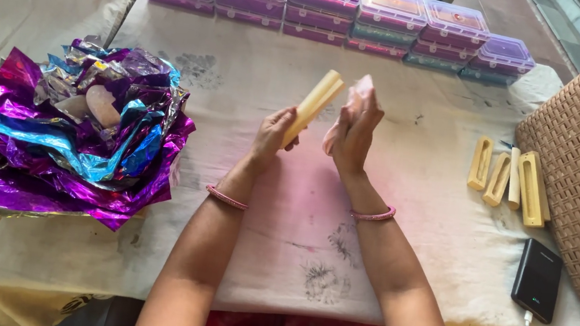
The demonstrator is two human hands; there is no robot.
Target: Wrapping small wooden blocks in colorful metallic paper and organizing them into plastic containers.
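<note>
Stained pale cloth (284,206) covers our worktable, with stacked purple-lidded plastic boxes (324,1) along the far edge. Our left hand (275,135) grips a long cream wooden mould piece (316,103) upright above the table's middle; our right hand (353,130) cups a small pale pink lump (363,87). We seem to be pressing the lump to the mould, which calls for steady alignment.

Along the top edge of the frame, stacked clear plastic boxes (322,1) with purple and pink contents are lined up in rows, with orange ones at the upper left. A heap of crumpled purple and blue foil wrappers (80,133) is piled at the left. No labels, signs or lit screens can be made out.
</note>
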